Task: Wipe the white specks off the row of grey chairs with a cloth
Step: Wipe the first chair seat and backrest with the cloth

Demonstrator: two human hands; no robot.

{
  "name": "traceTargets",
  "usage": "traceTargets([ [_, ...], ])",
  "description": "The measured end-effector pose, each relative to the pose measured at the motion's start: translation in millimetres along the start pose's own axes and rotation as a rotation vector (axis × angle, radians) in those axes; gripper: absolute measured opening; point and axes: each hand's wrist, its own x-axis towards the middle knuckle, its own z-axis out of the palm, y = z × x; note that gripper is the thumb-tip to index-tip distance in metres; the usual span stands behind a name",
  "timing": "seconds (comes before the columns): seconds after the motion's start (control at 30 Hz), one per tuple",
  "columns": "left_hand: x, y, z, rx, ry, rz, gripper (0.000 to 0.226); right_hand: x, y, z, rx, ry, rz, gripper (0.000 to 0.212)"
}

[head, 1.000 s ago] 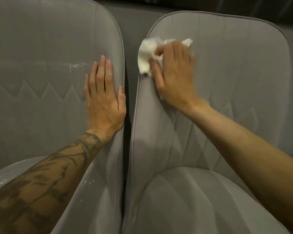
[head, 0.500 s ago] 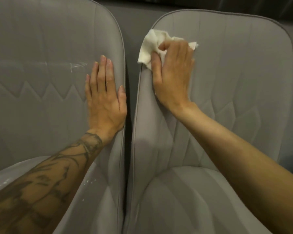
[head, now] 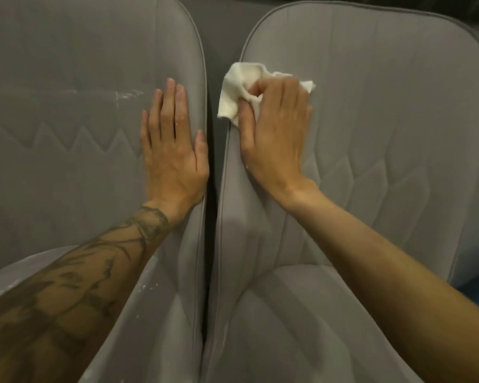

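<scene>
Two grey upholstered chairs stand side by side. My right hand (head: 275,131) grips a crumpled white cloth (head: 239,89) against the upper left edge of the right chair's backrest (head: 385,106). My left hand (head: 173,150) lies flat, fingers straight, on the right edge of the left chair's backrest (head: 67,134). White streaks (head: 122,95) mark the left backrest just left of my fingertips. White specks (head: 147,286) dot the left chair's seat beside my left forearm.
A narrow dark gap (head: 209,189) runs between the two chairs. The right chair's seat (head: 288,327) lies below my right forearm. Behind the backrests is a dark grey surface (head: 221,23). A bit of blue (head: 476,294) shows at the right edge.
My right hand has shifted with the cloth on the right backrest's upper left edge, sliding up and then a little back down. My left hand has stayed in place.
</scene>
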Motion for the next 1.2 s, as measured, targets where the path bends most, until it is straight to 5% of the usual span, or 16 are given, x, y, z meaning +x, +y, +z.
traceTargets([
  [0.13, 0.6, 0.7, -1.0, 0.023, 0.004, -0.012, 0.064, -78.1, -4.0, -12.2, 0.004, -0.15, -0.096, 0.027],
  [0.23, 1.2, 2.2, -2.2, 0.022, -0.01, -0.016, 0.066, -147.1, -0.4, -34.2, 0.035, -0.374, -0.366, 0.023],
  [0.33, 0.5, 2.6, -3.4, 0.031, -0.022, -0.023, 0.066, -121.1, 13.7, -34.5, 0.009, -0.388, -0.647, 0.021],
  [0.47, 1.1, 2.9, -4.9, 0.059, -0.055, -0.03, 0.064, -49.6, 5.2, -8.5, -0.072, -0.158, -0.21, 0.021],
  [0.53, 2.4, 4.5, -6.8, 0.098, -0.091, -0.028, 0.064, -65.0, -2.6, -8.0, -0.06, -0.143, -0.148, 0.019],
  [0.8, 5.0, 13.5, -30.9, 0.165, -0.275, -0.043, 0.065, -243.1, -10.2, -73.6, 0.222, -0.846, -0.388, 0.021],
  [0.9, 4.4, 15.2, -45.0, 0.154, -0.373, -0.054, 0.066, -229.0, 2.2, -77.4, 0.216, -0.942, -0.465, 0.023],
  [1.07, -22.1, 18.3, -81.3, 0.075, -0.512, -0.051, 0.064, -243.2, -5.2, -96.0, 0.167, -1.056, -0.135, 0.021],
  [1.2, -79.8, 22.0, -105.5, -0.003, -0.598, -0.105, 0.06, -255.9, -20.2, -115.9, 0.278, -1.114, -0.121, 0.024],
])
